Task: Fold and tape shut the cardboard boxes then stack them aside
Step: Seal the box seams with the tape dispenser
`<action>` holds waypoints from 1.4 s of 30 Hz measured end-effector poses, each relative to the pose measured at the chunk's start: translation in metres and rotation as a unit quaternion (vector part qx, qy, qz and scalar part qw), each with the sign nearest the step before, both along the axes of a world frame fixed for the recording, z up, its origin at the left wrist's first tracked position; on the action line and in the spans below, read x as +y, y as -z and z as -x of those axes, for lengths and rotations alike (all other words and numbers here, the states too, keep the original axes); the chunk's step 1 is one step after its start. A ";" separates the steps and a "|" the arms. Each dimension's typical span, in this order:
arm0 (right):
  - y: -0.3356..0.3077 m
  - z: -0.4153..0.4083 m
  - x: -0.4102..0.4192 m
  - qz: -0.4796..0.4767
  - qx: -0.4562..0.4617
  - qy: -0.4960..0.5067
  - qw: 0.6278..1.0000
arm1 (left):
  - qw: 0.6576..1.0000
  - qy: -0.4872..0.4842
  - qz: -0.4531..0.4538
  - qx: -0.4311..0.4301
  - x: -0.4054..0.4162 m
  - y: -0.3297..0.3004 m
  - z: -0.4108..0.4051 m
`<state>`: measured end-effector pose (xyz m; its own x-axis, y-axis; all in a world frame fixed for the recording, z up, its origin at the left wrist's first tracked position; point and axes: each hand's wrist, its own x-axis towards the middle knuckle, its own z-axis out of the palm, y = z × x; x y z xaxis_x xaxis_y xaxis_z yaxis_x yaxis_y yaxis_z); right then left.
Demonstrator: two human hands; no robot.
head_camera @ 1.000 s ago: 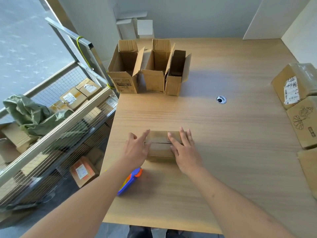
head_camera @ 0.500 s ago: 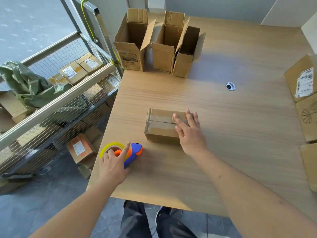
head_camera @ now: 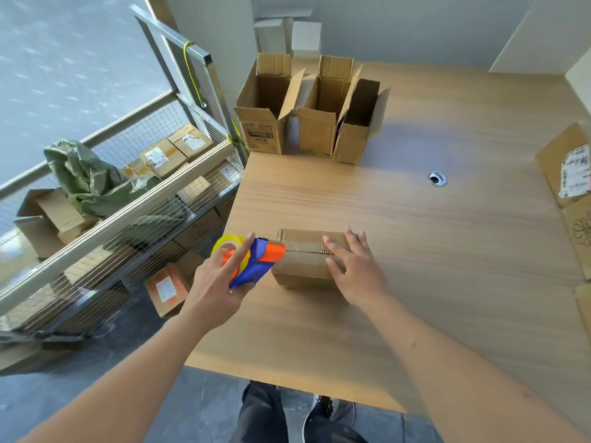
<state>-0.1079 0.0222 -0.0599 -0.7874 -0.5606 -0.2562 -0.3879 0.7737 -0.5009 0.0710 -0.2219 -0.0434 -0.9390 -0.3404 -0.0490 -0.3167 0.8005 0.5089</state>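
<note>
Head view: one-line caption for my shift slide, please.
Left hand brings the tape dispenser to the folded box while the right hand presses its flaps.

Bright, even daylight fills the scene. Soft shadows fall to the right of the open boxes (head_camera: 315, 113) on the table (head_camera: 447, 251) and under the forearms. Wide-angle distortion bends the rack (head_camera: 134, 219) and the table's edges. The floor at the upper left is motion-blurred.

No legible text on boxes (head_camera: 260, 132)
</note>
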 end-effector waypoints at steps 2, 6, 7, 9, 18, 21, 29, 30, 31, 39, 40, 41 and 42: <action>-0.003 -0.001 0.002 -0.006 -0.015 -0.019 1.000 | 0.998 0.054 0.043 -0.003 0.002 -0.015 0.016; -0.011 0.004 0.007 -0.015 -0.048 -0.052 0.997 | 0.978 0.158 0.137 -0.012 0.013 -0.033 0.049; -0.014 0.006 0.008 -0.017 -0.050 -0.060 0.997 | 0.971 0.178 0.159 -0.019 0.016 -0.034 0.056; -0.019 0.011 0.012 -0.037 -0.041 -0.078 0.995 | 0.955 0.217 0.198 -0.038 0.021 -0.032 0.067; -0.038 0.035 0.017 0.094 -0.137 0.038 0.985 | 0.931 0.277 0.227 -0.068 0.020 -0.025 0.090; -0.039 0.035 0.019 0.087 -0.141 0.013 0.986 | 0.930 0.281 0.226 -0.072 0.019 -0.025 0.092; -0.036 0.035 0.012 0.076 -0.155 0.027 0.985 | 0.928 0.292 0.226 -0.055 0.020 -0.029 0.090; -0.036 0.036 0.012 0.075 -0.157 0.027 0.984 | 0.928 0.291 0.226 -0.052 0.021 -0.029 0.090; -0.035 0.037 0.012 0.074 -0.157 0.025 0.984 | 0.928 0.291 0.226 -0.052 0.021 -0.029 0.090; -0.028 0.032 0.006 0.080 -0.123 0.042 0.988 | 0.931 0.285 0.220 -0.068 0.019 -0.028 0.090; -0.028 0.031 0.005 0.082 -0.115 0.046 0.989 | 0.931 0.285 0.218 -0.068 0.019 -0.028 0.090; -0.027 0.030 0.004 0.080 -0.106 0.049 0.990 | 0.931 0.285 0.218 -0.070 0.019 -0.027 0.090; -0.026 0.030 0.003 0.075 -0.096 0.052 0.991 | 0.930 0.286 0.219 -0.072 0.019 -0.027 0.090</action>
<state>-0.1379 0.0250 -0.0339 -0.7876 -0.5227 -0.3264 -0.1968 0.7152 -0.6706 -0.0194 -0.2029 -0.0167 -0.9671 0.1961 -0.1618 0.1854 0.9795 0.0791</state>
